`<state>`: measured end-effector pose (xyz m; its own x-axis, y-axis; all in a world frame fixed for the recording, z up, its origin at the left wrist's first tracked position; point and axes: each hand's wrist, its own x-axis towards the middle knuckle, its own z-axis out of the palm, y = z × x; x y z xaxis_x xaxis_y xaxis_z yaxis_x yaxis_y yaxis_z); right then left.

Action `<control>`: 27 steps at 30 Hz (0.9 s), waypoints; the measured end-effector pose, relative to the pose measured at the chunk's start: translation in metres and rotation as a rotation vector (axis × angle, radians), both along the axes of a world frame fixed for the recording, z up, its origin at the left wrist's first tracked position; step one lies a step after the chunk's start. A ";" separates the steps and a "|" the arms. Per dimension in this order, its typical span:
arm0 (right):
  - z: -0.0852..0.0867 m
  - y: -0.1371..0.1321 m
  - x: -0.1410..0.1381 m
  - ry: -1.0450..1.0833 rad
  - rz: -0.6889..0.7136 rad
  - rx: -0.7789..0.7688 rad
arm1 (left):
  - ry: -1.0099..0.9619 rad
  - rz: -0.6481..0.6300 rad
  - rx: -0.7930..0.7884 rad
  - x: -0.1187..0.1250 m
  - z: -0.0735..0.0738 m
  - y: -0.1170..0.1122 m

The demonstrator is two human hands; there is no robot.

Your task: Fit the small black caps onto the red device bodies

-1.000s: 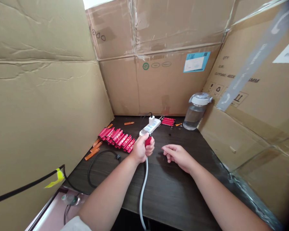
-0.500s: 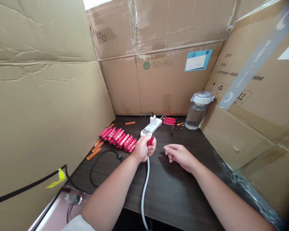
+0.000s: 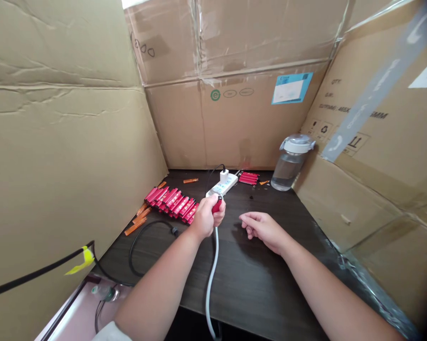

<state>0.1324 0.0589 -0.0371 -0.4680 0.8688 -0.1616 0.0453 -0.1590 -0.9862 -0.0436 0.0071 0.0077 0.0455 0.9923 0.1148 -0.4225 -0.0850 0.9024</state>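
Observation:
My left hand (image 3: pixel 206 218) is wrapped round a slim red case (image 3: pixel 217 204) with a dark end facing up. It is held in front of the white power strip (image 3: pixel 231 181), over the strip's white cable (image 3: pixel 212 279). To the right, my right hand (image 3: pixel 258 225) hovers low above the dark table, thumb and index finger pressed together and the others curled. Whatever that pinch may hold is too small to make out. Left of my left hand lies a heap of similar red cases (image 3: pixel 172 202) with dark ends and pale print.
More red cases (image 3: pixel 249 178) lie behind the strip, near a water bottle (image 3: pixel 292 161). Orange strips (image 3: pixel 137 226) and a black cable (image 3: pixel 131 251) are on the left. A white plug (image 3: pixel 224 176) sits in the strip. Cardboard walls (image 3: pixel 231 128) enclose the dark table (image 3: pixel 249 284).
My left hand has shifted slightly left with the red case, whose dark end now shows more. The right hand keeps its pinch. The whole view has moved a little.

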 end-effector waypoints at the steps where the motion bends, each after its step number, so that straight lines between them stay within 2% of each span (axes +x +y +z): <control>1: 0.000 0.000 0.000 0.001 -0.001 0.001 | 0.056 0.048 0.011 0.000 0.000 0.000; 4: 0.000 0.000 0.000 0.011 -0.003 -0.004 | 0.322 0.253 0.049 -0.005 0.003 0.003; 7: 0.001 0.000 0.001 0.026 -0.006 -0.018 | 0.624 0.507 0.077 -0.022 0.009 0.007; 10: 0.002 0.000 0.002 0.033 -0.008 -0.025 | 0.885 0.738 0.073 -0.058 0.017 0.012; 13: 0.002 -0.001 0.001 0.026 -0.007 -0.014 | 1.259 0.897 0.020 -0.104 0.025 0.013; 14: 0.001 -0.001 0.001 0.022 -0.008 -0.007 | 1.379 0.915 -0.047 -0.119 0.027 0.013; 16: -0.001 0.000 0.000 0.017 -0.011 0.009 | 1.558 0.826 -0.222 -0.145 0.031 0.013; 17: -0.002 0.000 -0.001 0.013 -0.013 0.019 | 1.601 0.758 -0.295 -0.155 0.033 0.012; 19: -0.004 0.001 -0.002 -0.001 -0.013 0.040 | 1.655 0.717 -0.408 -0.168 0.034 0.011; 23: -0.004 0.001 -0.001 -0.015 -0.015 0.058 | 1.767 0.700 -0.479 -0.172 0.030 0.009; 27: -0.002 0.001 0.000 -0.027 -0.014 0.047 | 1.784 0.711 -0.528 -0.166 0.023 0.009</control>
